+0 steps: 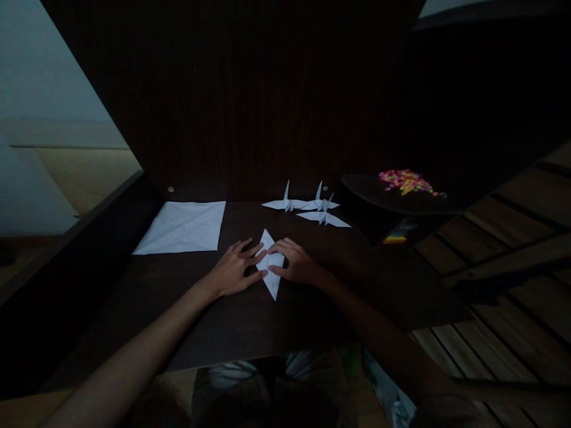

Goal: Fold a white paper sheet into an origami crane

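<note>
A white diamond of folded paper [273, 288] lies flat on the dark desk, its long points facing away from and towards me. My left hand [235, 267] rests on its left side with fingers spread, thumb and fingertips touching the paper. On the opposite side, my right hand [297, 260] has its fingers curved, with thumb and fingertips on the paper's right half. Both hands press on the paper rather than lift it. Behind it stand three white origami cranes [325, 219] with wings out and pointed necks up.
A creased white paper sheet [185, 229] lies to the left on the desk [214, 339]. At the right, a small raised shelf [370, 189] bears a pile of pink and yellow bits [405, 181]. A dark panel rises behind; a side board [75, 238] borders the left.
</note>
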The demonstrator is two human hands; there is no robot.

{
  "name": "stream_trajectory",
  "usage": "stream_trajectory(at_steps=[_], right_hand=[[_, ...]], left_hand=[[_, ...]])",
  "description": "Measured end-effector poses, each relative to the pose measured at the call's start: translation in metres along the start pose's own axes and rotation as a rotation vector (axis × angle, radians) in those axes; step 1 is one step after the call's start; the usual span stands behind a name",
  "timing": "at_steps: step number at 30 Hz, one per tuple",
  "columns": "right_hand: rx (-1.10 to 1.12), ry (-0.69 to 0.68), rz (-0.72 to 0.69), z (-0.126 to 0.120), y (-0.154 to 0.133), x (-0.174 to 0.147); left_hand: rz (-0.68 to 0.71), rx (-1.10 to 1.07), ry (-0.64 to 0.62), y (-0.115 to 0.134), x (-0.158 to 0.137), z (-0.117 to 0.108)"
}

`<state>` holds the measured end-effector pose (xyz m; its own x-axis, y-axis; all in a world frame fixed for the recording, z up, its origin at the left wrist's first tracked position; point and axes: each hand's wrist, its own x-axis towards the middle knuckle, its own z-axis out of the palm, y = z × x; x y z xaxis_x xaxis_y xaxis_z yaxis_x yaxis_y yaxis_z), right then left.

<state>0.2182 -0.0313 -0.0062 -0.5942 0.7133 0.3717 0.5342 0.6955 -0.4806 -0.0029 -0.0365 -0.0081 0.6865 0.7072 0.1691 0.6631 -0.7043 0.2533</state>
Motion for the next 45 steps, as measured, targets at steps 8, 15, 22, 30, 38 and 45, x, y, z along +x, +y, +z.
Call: stream_trajectory(at_steps=[8,15,22,30,38,45], right_hand=[[0.034,-0.008,-0.02,0.001,0.004,-0.001],[-0.028,0.043,0.05,0.0,0.008,-0.002],[-0.101,0.126,0.241,-0.004,0.011,0.0],[-0.031,0.137,0.276,-0.001,0.009,0.003],[0.16,0.098,0.215,-0.001,0.003,0.004],[0.193,0.141,0.124,-0.001,-0.001,0.004]], left_hand=[[-0.01,0.008,-0.004,-0.001,0.001,0.0],[0.001,0.033,0.01,-0.003,-0.001,0.002],[-0.041,0.071,0.125,0.005,-0.001,0.0],[0.003,0.055,0.168,0.01,0.002,-0.007],[0.027,-0.049,0.208,0.015,0.003,-0.002],[-0.007,-0.128,0.239,0.02,0.005,-0.003]])
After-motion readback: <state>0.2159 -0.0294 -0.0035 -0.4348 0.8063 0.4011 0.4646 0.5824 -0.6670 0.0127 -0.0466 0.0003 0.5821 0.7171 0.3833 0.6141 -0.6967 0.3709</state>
